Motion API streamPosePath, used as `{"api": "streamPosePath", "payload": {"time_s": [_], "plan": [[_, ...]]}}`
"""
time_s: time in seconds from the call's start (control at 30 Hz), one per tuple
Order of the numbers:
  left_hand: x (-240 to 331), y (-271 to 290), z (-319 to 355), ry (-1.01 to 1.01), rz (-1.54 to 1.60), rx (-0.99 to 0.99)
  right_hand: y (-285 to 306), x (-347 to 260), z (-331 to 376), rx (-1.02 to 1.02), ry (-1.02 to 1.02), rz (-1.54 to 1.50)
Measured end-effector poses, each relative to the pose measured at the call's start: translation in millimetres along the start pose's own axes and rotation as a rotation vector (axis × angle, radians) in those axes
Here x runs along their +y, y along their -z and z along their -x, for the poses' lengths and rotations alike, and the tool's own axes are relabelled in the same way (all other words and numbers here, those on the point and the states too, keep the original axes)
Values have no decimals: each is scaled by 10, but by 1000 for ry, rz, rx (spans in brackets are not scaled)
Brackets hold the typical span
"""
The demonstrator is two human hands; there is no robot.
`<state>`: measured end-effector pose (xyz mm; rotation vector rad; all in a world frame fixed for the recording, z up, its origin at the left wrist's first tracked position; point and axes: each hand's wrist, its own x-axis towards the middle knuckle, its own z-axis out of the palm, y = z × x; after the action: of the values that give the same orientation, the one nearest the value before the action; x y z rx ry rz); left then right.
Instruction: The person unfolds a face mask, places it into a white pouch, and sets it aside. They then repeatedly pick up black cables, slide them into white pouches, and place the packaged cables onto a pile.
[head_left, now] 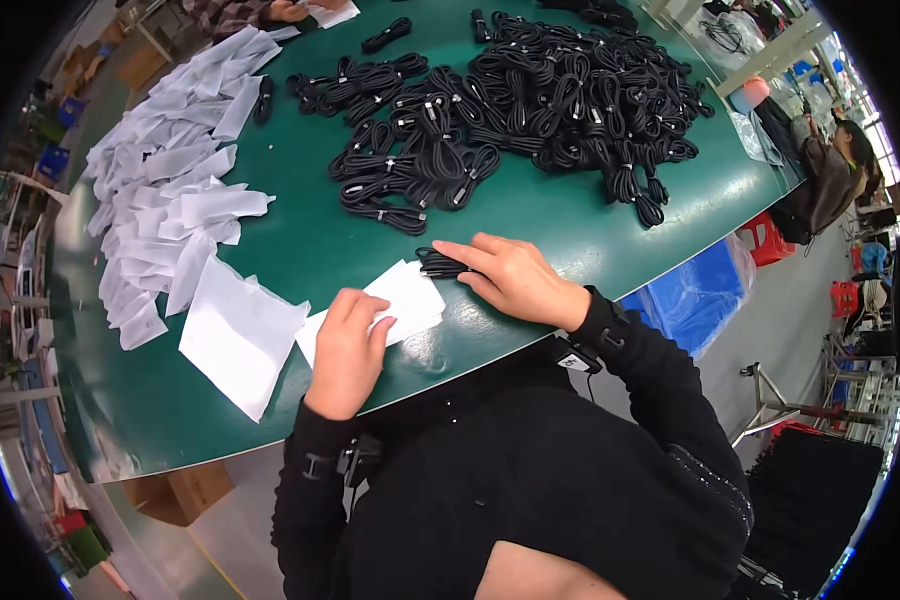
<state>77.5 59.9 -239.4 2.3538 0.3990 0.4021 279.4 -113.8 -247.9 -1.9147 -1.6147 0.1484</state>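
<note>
My left hand (345,350) rests at a small stack of white paper sheets (410,295) near the table's front edge. Its fingers are bent, with thumb and forefinger drawn together over the paper. To the right, my right hand (515,280) grips a coiled black cable bundle (440,263) between thumb and fingers, just beside the stack's right corner. Part of the bundle is hidden under the fingers. Left of my left hand lies a larger white sheet (238,335), flat on the table.
A big heap of coiled black cables (570,95) covers the far middle and right of the green table (290,210). Folded white wrapped pieces (170,160) pile up at the left. Another person's hand (288,12) shows at the far edge. Blue plastic (695,290) lies beyond the right edge.
</note>
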Motion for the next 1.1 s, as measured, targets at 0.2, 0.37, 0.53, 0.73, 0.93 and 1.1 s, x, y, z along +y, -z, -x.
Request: {"api": "streamPosePath", "payload": {"time_s": [0.2, 0.37, 0.53, 0.73, 0.93, 1.1], "plan": [[-19, -296, -127, -109, -15, -30, -142, 32, 132, 115, 31, 76], [20, -390, -193, -153, -158, -14, -71, -51, 126, -15, -79, 67], [-50, -432, -176, -73, -80, 5, 94, 27, 99, -351, -20, 72], [-61, -413, -145, 41, 132, 46, 162, 144, 63, -24, 282, 324], [-55, -361, -124, 76, 163, 69, 85, 72, 117, 51, -4, 47], [-28, -325, -129, 91, 189, 109, -1, -55, 106, 8, 4, 15]]}}
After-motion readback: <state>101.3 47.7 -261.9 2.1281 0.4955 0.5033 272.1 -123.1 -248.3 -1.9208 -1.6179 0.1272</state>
